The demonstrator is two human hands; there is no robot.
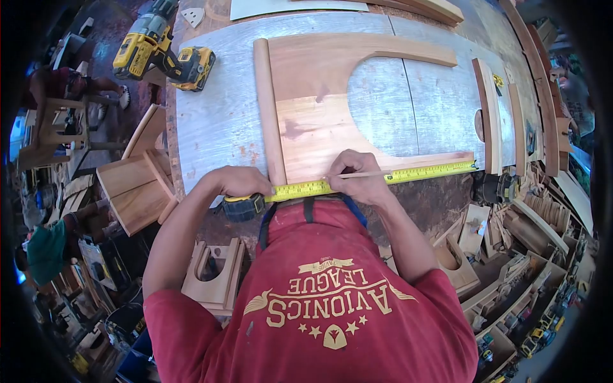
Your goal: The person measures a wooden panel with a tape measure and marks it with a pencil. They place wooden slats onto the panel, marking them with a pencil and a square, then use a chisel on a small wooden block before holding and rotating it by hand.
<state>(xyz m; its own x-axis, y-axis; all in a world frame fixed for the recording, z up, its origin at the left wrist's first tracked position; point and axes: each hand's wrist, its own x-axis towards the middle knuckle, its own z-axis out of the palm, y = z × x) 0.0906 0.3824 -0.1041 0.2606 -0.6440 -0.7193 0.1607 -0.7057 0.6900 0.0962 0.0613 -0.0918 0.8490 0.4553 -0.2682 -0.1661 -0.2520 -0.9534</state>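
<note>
Head view — right fingers (352, 159) pinch a pencil (375, 173) over tape (437, 170) beside U-cut wood (313, 121) — left fingers (259, 185) curl, hold unclear.

Drill (143, 48) left of board (313, 108), tape (434, 171) along near side

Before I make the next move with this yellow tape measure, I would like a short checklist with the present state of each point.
1. Yellow tape measure laid along the near edge of the wide, U-shaped wooden board: ok.
2. Tape's free end hooked firmly on the board: cannot tell; it is near the arm's tip, but contact is too small to see.
3. Left hand at the tape, next to its black-and-yellow case: ok.
4. Thin, light-brown pencil in the right hand: ok.
5. Measuring mark visible on the board: cannot tell.
6. Yellow-and-black cordless drill apart from the board: ok.
</note>
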